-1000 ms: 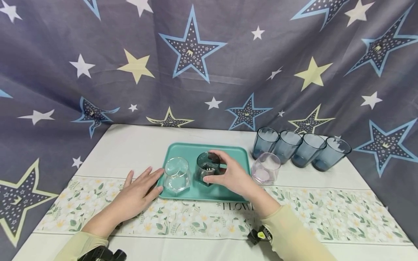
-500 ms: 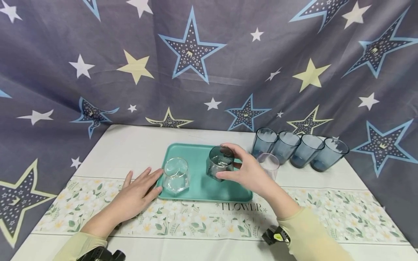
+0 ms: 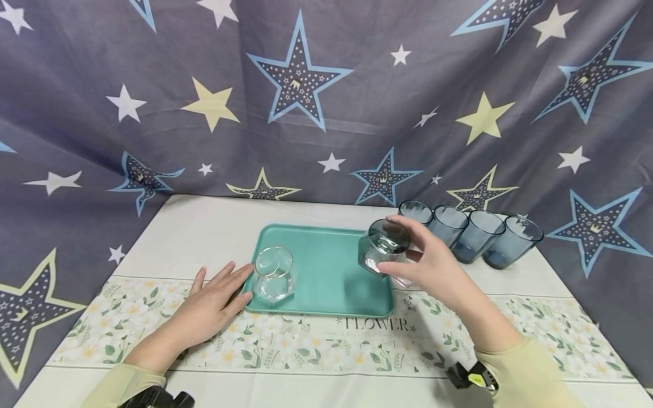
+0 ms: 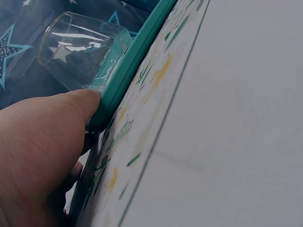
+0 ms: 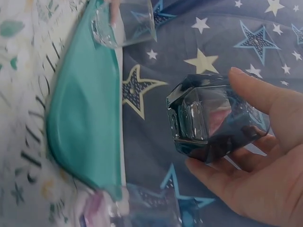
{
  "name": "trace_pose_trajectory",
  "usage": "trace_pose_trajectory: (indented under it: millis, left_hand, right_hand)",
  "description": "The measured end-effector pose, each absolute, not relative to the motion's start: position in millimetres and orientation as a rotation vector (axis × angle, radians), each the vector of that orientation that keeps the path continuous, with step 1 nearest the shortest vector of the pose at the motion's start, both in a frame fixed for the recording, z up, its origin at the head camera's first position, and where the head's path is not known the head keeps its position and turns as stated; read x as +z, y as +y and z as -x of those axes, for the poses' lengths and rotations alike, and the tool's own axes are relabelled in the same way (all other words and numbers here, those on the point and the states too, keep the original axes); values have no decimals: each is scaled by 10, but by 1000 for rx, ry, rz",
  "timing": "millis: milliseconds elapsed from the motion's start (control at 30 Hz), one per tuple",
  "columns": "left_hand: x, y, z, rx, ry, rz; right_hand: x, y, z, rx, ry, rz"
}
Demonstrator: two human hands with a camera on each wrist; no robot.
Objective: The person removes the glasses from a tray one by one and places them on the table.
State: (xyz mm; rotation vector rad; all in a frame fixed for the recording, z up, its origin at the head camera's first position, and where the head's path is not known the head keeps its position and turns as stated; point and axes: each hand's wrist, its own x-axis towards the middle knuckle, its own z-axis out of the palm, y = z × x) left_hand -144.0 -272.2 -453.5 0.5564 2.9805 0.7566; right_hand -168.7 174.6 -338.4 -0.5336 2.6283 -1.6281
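My right hand (image 3: 433, 263) grips a dark grey faceted glass (image 3: 376, 249) between thumb and fingers, held up over the right end of the teal tray (image 3: 326, 272). In the right wrist view the grey glass (image 5: 208, 118) is clear of the tray. A clear glass (image 3: 275, 277) stands on the tray's left side. My left hand (image 3: 211, 309) lies with fingers spread, its fingertips touching the tray's left edge; the left wrist view shows the thumb (image 4: 85, 101) against the rim. A pale pink glass (image 5: 137, 208) stands right of the tray, mostly hidden behind my right hand in the head view.
A row of several blue tumblers (image 3: 484, 229) stands at the back right of the table, partly behind my right hand. A floral runner (image 3: 306, 345) crosses the white table (image 3: 214, 221). Behind hangs a grey star-patterned curtain (image 3: 326, 102).
My right hand has lifted the grey glass from the tray's middle and carried it rightward to the tray's right end. The left hand stays at the tray's left edge.
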Motion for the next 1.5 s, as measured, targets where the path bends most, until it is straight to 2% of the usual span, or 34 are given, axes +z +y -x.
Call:
trace_pose_trajectory:
  millis: [600,1500]
  left_hand:
    - [-4527,-2725,1431,754,2982,-560]
    - [-4540,-2729,1456,760,2976,-561]
  right_hand:
    - [-3135,2363,1531,-1539,2812,405]
    - [-3205,2953,1554,-1442,2873,154]
